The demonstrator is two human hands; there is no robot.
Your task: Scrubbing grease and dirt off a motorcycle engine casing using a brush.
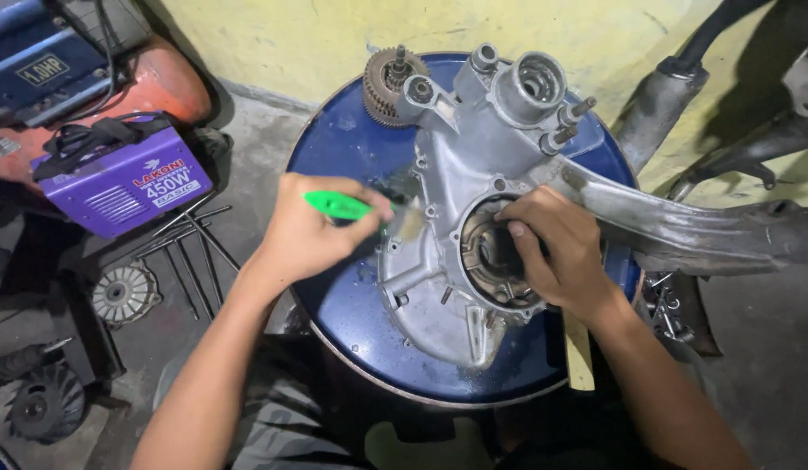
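A grey metal engine casing [439, 261] lies on top of a round blue drum [334, 157]. My left hand [312, 231] grips a small brush with a green handle [338, 205], whose bristles touch the casing's left side. My right hand [552, 248] rests on the casing, its fingers curled at the edge of the round opening [486, 257] in the middle. A toothed gear [385, 83] sits at the casing's far end, next to several shafts and a cylindrical port [533, 85].
A purple box-shaped welding machine [125, 183] stands on the floor at left, before an orange tank [156, 83]. Thin metal rods [195, 244] and finned round parts [121, 294] lie nearby. A long grey arm [700, 231] runs right from the casing. Yellow wall behind.
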